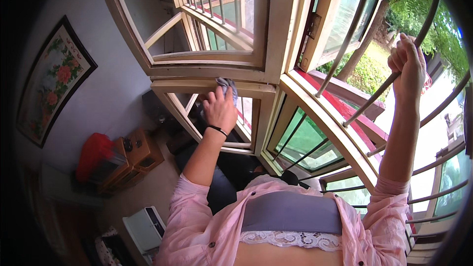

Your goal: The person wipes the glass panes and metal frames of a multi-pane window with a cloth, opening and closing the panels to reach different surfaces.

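With a crumpled grey cloth [230,85] in its fingers, my left hand [220,110] is pressed against the top rail of a small cream wooden window sash [184,86]. That sash stands swung inward below a larger glazed sash [207,67]. A dark band circles my left wrist. Out to the right, my right hand [406,57] is closed around one of the metal window bars [428,22]. Between my hands runs the cream window frame [329,125], with a strip of red paint along its outer side.
A framed flower picture [55,85] hangs on the left wall. Below are a wooden cabinet [146,151], a red cover [94,151], a black padded seat [221,177] and a white appliance [142,229]. Beyond the bars, an outward-opened sash [336,26] and a tree [364,51] are visible.
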The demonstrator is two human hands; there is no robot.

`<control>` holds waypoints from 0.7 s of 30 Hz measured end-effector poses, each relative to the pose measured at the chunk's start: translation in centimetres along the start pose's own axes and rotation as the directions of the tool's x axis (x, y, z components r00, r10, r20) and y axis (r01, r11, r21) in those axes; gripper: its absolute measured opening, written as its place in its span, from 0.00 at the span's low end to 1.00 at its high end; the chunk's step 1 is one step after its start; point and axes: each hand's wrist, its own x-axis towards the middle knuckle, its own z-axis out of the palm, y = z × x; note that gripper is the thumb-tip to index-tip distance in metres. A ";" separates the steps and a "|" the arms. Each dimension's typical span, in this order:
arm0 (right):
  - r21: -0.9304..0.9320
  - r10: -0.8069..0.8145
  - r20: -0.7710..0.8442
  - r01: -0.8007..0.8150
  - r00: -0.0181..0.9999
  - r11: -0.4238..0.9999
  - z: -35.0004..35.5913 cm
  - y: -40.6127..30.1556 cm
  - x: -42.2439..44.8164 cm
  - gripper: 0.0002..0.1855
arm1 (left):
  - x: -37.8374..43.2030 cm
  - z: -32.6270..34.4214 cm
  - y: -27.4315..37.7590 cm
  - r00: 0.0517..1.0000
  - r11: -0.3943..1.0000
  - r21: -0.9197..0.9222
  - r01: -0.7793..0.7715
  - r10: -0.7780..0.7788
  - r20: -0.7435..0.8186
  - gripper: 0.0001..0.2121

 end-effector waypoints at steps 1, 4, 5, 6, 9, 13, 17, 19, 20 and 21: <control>0.016 0.011 0.011 -0.011 1.000 1.000 -0.1 0.0 0.0 0.12 | -0.6 0.5 2.5 0.996 0.994 -0.052 -0.093 0.092 -0.020 0.25; -0.007 -0.010 0.018 0.010 1.000 1.000 -0.2 -0.6 -0.3 0.11 | -3.1 0.8 9.4 0.935 0.859 -0.395 -0.325 0.355 0.002 0.23; -0.007 -0.018 0.022 0.018 1.000 1.000 -0.4 -0.6 -0.3 0.11 | -3.8 1.1 10.7 0.905 0.778 -0.495 -0.387 0.424 -0.042 0.22; -0.014 -0.001 -0.012 0.000 1.000 1.000 -0.5 -0.4 -0.4 0.10 | -4.1 0.8 11.4 0.902 0.731 -0.573 -0.370 0.430 -0.034 0.22; -0.003 0.045 -0.058 -0.045 0.997 0.999 0.6 -0.5 -0.8 0.09 | -3.5 -1.2 11.8 0.888 0.487 -0.816 -0.312 0.454 -0.068 0.20; 0.026 0.042 0.005 -0.042 0.999 0.999 -0.3 -0.4 -0.6 0.09 | -0.1 -6.8 11.8 0.791 -0.184 -0.949 0.256 0.604 0.096 0.24; -0.008 0.039 -0.003 -0.039 0.999 0.999 -0.5 -0.5 -0.5 0.10 | 4.1 -7.9 15.3 0.858 -0.345 -0.917 0.202 0.514 -0.005 0.29; 0.007 0.018 0.012 -0.018 1.000 1.000 -0.5 -0.2 -0.4 0.11 | 6.7 -8.2 17.2 0.908 -0.049 -0.970 -0.240 0.343 -0.242 0.21; -0.001 0.013 0.018 -0.013 1.000 1.000 -0.4 0.0 -0.3 0.11 | 6.6 -8.6 18.2 0.951 -0.089 -0.979 -0.186 0.234 -0.202 0.15; -0.027 0.012 0.017 -0.011 1.000 1.000 -0.6 0.2 -0.3 0.11 | 7.3 -7.9 18.8 0.927 0.128 -0.927 -0.352 0.184 -0.327 0.15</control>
